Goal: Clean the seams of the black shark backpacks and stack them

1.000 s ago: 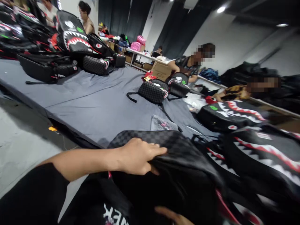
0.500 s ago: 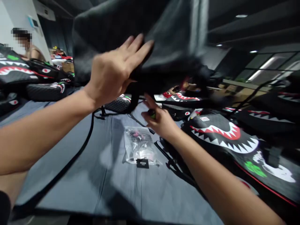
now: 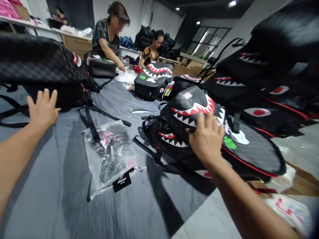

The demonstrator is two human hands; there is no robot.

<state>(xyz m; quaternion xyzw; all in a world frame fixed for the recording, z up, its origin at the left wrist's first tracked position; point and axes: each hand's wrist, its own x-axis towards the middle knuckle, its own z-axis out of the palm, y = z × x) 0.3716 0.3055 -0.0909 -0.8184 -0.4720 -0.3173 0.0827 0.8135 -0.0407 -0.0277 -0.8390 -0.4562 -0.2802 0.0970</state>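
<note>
My left hand (image 3: 43,109), fingers spread, is at the side of a black checkered backpack (image 3: 37,61) lying on the grey cloth-covered table. I cannot tell whether the fingertips touch it. Loose straps hang around that bag. My right hand (image 3: 208,137) is open over a black backpack with a red-and-white shark mouth (image 3: 185,111), on top of a stack of similar bags; contact is likewise unclear. Between my hands lies a clear plastic bag (image 3: 112,156) with dark and pink contents. A black tag (image 3: 122,181) is at its near edge.
Across the table one person (image 3: 107,36) reaches toward clear plastic (image 3: 127,75); another person (image 3: 151,49) is further right. A shark-mouth backpack (image 3: 152,88) stands mid-table. More black bags (image 3: 276,66) are piled at right. White plastic bags (image 3: 289,212) lie beyond the table's right edge.
The dark bag raised before me is out of my left hand, which is lower and further left. My right hand has moved right, over the shark-mouth backpack; the small dark-green item it held no longer shows.
</note>
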